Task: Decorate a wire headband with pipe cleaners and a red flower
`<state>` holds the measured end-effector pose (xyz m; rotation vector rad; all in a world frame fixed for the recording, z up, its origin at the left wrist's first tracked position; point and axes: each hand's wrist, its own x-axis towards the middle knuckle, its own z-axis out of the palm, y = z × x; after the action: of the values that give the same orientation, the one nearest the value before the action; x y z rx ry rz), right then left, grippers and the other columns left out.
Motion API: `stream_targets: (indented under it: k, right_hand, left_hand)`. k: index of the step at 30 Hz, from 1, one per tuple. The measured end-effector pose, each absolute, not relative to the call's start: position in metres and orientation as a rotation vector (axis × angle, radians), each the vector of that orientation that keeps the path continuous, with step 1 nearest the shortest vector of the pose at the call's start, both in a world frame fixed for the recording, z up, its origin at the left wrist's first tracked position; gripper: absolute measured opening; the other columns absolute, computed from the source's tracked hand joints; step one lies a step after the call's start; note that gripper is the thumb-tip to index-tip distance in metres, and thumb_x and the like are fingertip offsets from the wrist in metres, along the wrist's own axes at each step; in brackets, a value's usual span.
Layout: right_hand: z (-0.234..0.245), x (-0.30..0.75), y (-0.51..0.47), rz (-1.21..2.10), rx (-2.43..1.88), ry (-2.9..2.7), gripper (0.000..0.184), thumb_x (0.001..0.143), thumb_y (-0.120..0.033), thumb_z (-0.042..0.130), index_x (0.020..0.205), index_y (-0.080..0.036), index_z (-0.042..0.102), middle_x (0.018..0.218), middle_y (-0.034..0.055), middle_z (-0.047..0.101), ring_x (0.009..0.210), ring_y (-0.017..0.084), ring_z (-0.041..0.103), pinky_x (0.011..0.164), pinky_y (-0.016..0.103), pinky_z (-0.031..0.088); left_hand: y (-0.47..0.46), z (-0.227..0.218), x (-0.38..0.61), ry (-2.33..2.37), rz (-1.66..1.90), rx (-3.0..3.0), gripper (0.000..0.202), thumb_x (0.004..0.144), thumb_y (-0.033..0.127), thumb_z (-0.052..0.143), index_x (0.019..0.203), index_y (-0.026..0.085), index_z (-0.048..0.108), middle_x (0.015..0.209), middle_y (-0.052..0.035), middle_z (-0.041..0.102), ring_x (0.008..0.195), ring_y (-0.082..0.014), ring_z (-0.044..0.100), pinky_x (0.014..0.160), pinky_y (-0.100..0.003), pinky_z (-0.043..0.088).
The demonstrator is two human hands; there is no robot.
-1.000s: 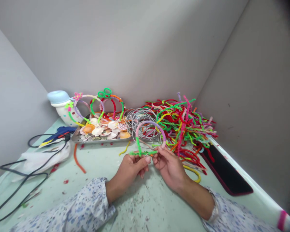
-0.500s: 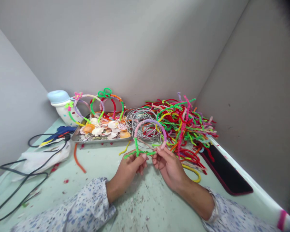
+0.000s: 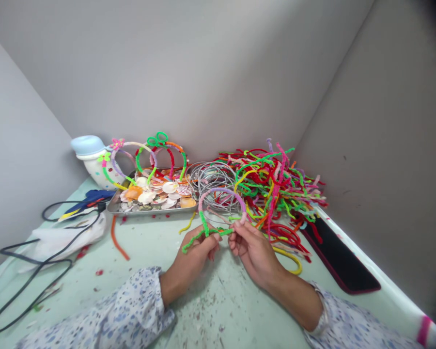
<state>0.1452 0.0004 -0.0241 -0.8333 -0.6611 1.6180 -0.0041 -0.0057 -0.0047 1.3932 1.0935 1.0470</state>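
Note:
My left hand [image 3: 195,254] and my right hand [image 3: 252,249] meet at the middle of the table. Both pinch a green pipe cleaner [image 3: 199,234] that crosses the left leg of a headband [image 3: 221,194] wrapped in pink and purple fuzz. The headband stands upright as an arch above my fingers. My right hand pinches the green pipe cleaner's right end, beside the headband's right leg. The green pipe cleaner's free end sticks out down and to the left of my left hand.
A big pile of coloured pipe cleaners [image 3: 276,189] lies behind my right hand. Bare wire headbands [image 3: 210,177], a metal tray of shells [image 3: 152,196] with finished headbands [image 3: 145,155], a white jar [image 3: 92,162], a glue gun [image 3: 89,199] with cable, and a dark phone [image 3: 339,261] surround the work spot.
The green pipe cleaner's free end has swung from level to pointing down-left past my left hand. The headband has tilted slightly lower. Both hands stay in place.

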Motion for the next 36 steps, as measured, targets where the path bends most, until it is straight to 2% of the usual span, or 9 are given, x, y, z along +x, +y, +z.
stream_targets:
  k: [9, 16, 25, 33, 36]
  right_hand:
    - [-0.022, 0.144, 0.0, 1.61, -0.844, -0.669, 0.023, 0.077, -0.035, 0.069, 0.074, -0.016, 0.057, 0.06, -0.0021, 0.058, 0.049, 0.007, 0.052, 0.042, 0.015, 0.041]
    - [-0.021, 0.144, 0.0, 1.597, -0.848, -0.663, 0.022, 0.077, -0.035, 0.069, 0.075, -0.016, 0.057, 0.061, -0.0022, 0.058, 0.049, 0.007, 0.051, 0.043, 0.016, 0.041]
    - [-0.018, 0.143, -0.001, 1.579, -0.881, -0.664, 0.026, 0.073, -0.039, 0.071, 0.072, -0.016, 0.058, 0.059, -0.0026, 0.058, 0.049, 0.007, 0.051, 0.043, 0.017, 0.039]
    - [-0.019, 0.143, -0.001, 1.583, -0.893, -0.693, 0.027, 0.076, -0.04, 0.069, 0.073, -0.016, 0.057, 0.059, -0.0027, 0.058, 0.049, 0.007, 0.051, 0.043, 0.017, 0.039]
    - [-0.02, 0.143, -0.002, 1.578, -0.898, -0.686, 0.028, 0.075, -0.041, 0.069, 0.071, -0.016, 0.057, 0.059, -0.0024, 0.057, 0.049, 0.007, 0.05, 0.044, 0.017, 0.039]
  left_hand:
    - [-0.009, 0.006, -0.002, 1.103, 1.089, 1.581, 0.024, 0.084, 0.02, 0.05, 0.06, 0.017, 0.049, 0.055, 0.0036, 0.046, 0.055, -0.0097, 0.041, 0.051, -0.02, 0.032]
    - [-0.009, -0.004, 0.002, 1.113, 1.171, 1.519, 0.012, 0.085, 0.023, 0.052, 0.077, 0.017, 0.059, 0.06, 0.0035, 0.052, 0.054, -0.0099, 0.046, 0.053, -0.02, 0.036]
    - [-0.007, -0.006, 0.001, 1.206, 1.183, 1.482, 0.016, 0.082, 0.027, 0.055, 0.07, 0.017, 0.059, 0.056, 0.0036, 0.054, 0.051, -0.0102, 0.047, 0.053, -0.021, 0.038]
    - [-0.011, 0.0, -0.002, 1.218, 1.165, 1.606, 0.019, 0.081, 0.021, 0.053, 0.063, 0.018, 0.056, 0.057, 0.0033, 0.054, 0.053, -0.0095, 0.045, 0.052, -0.019, 0.034]
    - [-0.012, -0.001, -0.002, 1.235, 1.163, 1.599, 0.017, 0.082, 0.024, 0.054, 0.066, 0.018, 0.057, 0.059, 0.0026, 0.056, 0.055, -0.0101, 0.047, 0.052, -0.019, 0.035]
